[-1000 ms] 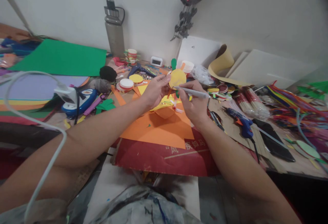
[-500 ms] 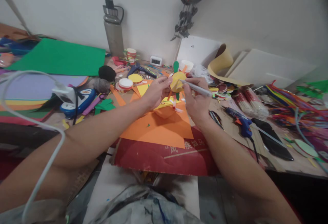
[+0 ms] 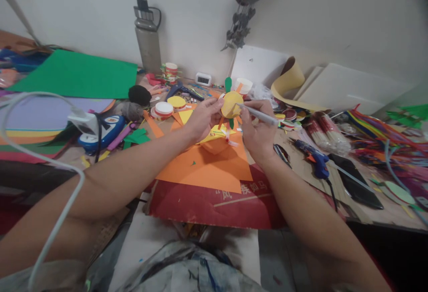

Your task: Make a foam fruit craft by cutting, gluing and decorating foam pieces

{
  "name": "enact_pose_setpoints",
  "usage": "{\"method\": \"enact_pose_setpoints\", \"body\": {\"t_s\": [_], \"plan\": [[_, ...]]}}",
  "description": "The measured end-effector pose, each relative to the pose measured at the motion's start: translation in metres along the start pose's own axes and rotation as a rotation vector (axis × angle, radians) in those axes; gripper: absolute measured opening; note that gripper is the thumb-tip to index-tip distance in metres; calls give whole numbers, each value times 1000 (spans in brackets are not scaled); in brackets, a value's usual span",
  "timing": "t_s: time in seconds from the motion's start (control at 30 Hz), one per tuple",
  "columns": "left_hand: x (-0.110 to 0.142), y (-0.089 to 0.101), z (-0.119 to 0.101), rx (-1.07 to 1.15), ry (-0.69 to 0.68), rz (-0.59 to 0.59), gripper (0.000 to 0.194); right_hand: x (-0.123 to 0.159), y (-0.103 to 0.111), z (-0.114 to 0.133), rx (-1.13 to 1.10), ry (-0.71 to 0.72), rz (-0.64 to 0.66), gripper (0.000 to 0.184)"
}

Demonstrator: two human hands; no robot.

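My left hand (image 3: 206,116) pinches the left edge of a round yellow paper craft (image 3: 231,104). Green and orange paper strips stick out from the craft's top and bottom. In my right hand (image 3: 259,127) is a grey-white pen (image 3: 259,114), its tip against or very close to the yellow disc; contact cannot be made out for sure. Below both hands lie orange paper sheets (image 3: 200,171) and yellow paper pieces (image 3: 214,137), over a red cardboard board (image 3: 207,209).
A blue glue gun (image 3: 314,160) lies right, near a black phone-like slab (image 3: 357,185). White-lidded paper cups (image 3: 163,110) and a power strip (image 3: 103,136) with a looping white cable stand left. Behind are a tall bottle (image 3: 147,42) and a small clock (image 3: 203,79).
The yellow disc has shifted very slightly left and tilts a bit differently. The pen in my right hand stays at its face, and my left hand keeps its hold.
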State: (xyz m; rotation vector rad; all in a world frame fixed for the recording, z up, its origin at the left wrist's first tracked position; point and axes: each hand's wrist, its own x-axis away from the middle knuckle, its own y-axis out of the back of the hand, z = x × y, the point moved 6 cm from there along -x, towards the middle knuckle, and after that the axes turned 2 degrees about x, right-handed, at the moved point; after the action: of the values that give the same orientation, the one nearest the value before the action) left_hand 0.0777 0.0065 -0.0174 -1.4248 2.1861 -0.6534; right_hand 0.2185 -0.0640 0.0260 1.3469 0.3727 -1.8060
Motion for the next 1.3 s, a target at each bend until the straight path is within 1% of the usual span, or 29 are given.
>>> {"method": "enact_pose_setpoints", "body": {"t_s": [0.23, 0.4, 0.6, 0.77, 0.9, 1.0, 1.1, 1.2, 1.3], "plan": [[0, -1, -3, -27, -34, 20, 24, 1, -1, -6, 3, 3, -6, 21], [1, -3, 0, -31, -29, 43, 23, 0, -3, -4, -3, 53, 25, 23], [0, -1, 0, -15, -17, 4, 26, -2, 1, -6, 34, 7, 2, 25], [0, 0, -4, -8, -65, -14, 22, -2, 3, -3, 27, 9, -18, 23], [0, -1, -4, -13, -64, -3, 22, -2, 2, -4, 9, -11, -20, 27], [0, -1, -1, -17, -35, 7, 24, -2, 2, -5, 4, -24, -23, 29], [0, -2, 2, -37, -8, 26, 25, -2, 1, -6, -4, -14, -15, 28], [1, -4, 1, -57, -21, 52, 25, -1, 0, -5, -35, -5, -8, 25], [2, -7, 1, -75, -21, 87, 24, 0, -2, -3, -52, 4, 12, 26]]}}
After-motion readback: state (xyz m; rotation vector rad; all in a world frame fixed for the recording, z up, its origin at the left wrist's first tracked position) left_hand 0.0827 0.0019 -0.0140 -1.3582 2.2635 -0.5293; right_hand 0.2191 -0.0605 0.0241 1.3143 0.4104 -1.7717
